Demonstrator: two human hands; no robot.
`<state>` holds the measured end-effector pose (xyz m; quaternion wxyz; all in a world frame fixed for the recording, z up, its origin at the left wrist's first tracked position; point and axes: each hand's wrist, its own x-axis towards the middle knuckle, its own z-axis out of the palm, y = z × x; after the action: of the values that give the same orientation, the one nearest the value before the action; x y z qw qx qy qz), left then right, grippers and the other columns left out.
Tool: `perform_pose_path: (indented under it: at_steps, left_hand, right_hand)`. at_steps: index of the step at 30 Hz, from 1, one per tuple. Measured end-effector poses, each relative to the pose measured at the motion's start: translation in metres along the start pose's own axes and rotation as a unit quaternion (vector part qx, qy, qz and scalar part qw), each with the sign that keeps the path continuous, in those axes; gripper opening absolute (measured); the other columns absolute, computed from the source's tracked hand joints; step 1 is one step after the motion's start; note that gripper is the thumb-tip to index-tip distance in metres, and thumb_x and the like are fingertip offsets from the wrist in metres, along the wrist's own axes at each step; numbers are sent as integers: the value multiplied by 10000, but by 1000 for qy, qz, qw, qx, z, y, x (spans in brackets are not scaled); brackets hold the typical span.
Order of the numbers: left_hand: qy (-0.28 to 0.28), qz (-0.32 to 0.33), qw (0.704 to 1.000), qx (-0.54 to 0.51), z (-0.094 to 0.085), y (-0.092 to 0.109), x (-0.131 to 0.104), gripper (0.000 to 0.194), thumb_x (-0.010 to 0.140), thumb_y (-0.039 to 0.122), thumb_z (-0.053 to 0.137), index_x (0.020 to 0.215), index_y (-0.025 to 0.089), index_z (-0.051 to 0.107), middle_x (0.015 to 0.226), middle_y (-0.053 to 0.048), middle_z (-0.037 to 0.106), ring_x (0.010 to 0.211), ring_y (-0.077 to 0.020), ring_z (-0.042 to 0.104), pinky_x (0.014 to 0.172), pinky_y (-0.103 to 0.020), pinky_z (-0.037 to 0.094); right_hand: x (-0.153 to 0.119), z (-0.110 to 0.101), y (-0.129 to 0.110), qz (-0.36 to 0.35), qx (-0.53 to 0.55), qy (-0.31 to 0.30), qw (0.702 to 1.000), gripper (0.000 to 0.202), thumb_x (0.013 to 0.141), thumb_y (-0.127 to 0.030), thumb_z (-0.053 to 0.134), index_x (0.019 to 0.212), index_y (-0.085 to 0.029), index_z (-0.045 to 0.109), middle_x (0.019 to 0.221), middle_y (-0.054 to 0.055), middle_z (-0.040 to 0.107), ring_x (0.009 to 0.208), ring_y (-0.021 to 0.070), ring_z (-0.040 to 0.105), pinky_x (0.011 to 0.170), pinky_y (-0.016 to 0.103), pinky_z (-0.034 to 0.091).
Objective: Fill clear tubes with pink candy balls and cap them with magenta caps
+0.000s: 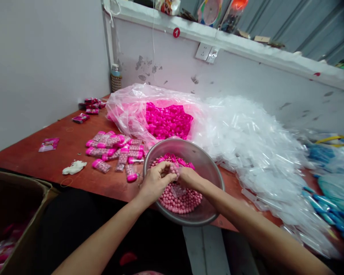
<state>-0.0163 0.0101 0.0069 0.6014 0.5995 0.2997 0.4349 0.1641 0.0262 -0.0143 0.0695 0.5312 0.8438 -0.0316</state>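
Observation:
Over a metal bowl [219,183], my left hand [156,183] is closed, thumb and fingers pinched on a small clear plastic tube [174,171] with pink beads in it. My right hand [190,177] is bent down close beside it, its curled fingertips mostly hidden, so what they hold does not show. Loose pink beads [179,204] fill the lower part of the bowl, and a few bright pink caps [183,163] lie on them at the back. Another clear plastic piece [177,190] rests on the beads just under my hands.
Several bead-filled tubes with pink caps [111,141] lie left of the bowl. Behind it, a plastic bag [126,103] holds many pink caps. Clear empty tubes [246,133] are heaped at right. A cardboard box [43,191] stands at lower left; a white cloth [74,167] lies nearby.

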Motion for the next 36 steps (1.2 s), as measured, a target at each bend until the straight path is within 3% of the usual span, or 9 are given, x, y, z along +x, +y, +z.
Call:
perform_pose_path:
  at_steps: [4,7,10,14,16,21,27,31,36]
  left_hand:
    - [7,-3,996,86,-1,2,-1,249,734,161,561,974,163,629,874,-36,667,824,-173,610,780,-283,466]
    - [12,-9,994,110,-2,1,-1,257,732,156,565,979,168,634,867,-30,673,829,-175,612,794,-287,462]
    - [0,6,994,112,-1,0,-1,212,748,159,553,938,168,646,857,-27,671,844,-174,613,818,-291,456]
    - [6,13,995,100,-1,-2,-2,236,766,171,549,982,184,642,921,-31,674,892,-178,611,847,-297,452]
    - [17,9,997,80,-1,-3,-3,250,773,189,553,1011,183,629,952,-37,671,905,-179,611,850,-298,456]
    - [25,-11,1000,11,1,-3,-3,203,793,250,545,956,154,620,952,-53,654,902,-179,609,827,-302,480]
    - [-17,-69,995,-72,0,-1,10,264,755,262,575,974,118,603,929,-76,652,860,-183,614,760,-309,512]
    - [-26,-58,997,-53,-5,-1,16,270,769,236,545,1005,124,613,942,-70,652,868,-188,612,768,-317,508]
    - [-11,16,997,74,-8,6,11,190,799,181,509,914,172,659,895,-20,680,871,-169,608,804,-270,450]
  right_hand:
    - [-15,-24,11,47,123,113,985,248,900,-266,405,985,-146,605,869,69,673,763,149,620,665,227,461]
    - [-27,-45,4,44,350,236,905,244,857,-334,499,969,-148,609,851,55,659,768,149,609,677,232,471]
    - [-33,-57,-8,-29,446,222,866,184,807,-318,582,903,-176,649,859,39,651,803,150,600,737,248,466]
    - [-28,-59,2,-13,442,206,873,274,820,-342,553,1029,-181,627,989,55,648,883,167,602,769,260,468]
    - [-19,-54,19,59,357,186,913,328,865,-353,461,1106,-169,588,1012,63,650,875,165,610,751,256,471]
    - [10,-30,52,148,138,66,977,174,763,-260,576,876,-166,669,864,82,688,837,217,620,770,289,436]
    - [22,-8,52,164,113,57,978,161,777,-266,562,867,-174,659,872,94,686,818,220,622,728,287,436]
    - [2,-30,43,133,162,115,971,284,872,-317,445,1065,-166,588,986,74,658,884,184,609,754,271,457]
    - [-34,-66,8,-1,334,249,909,284,846,-325,536,1094,-189,564,949,46,632,859,159,597,746,263,471]
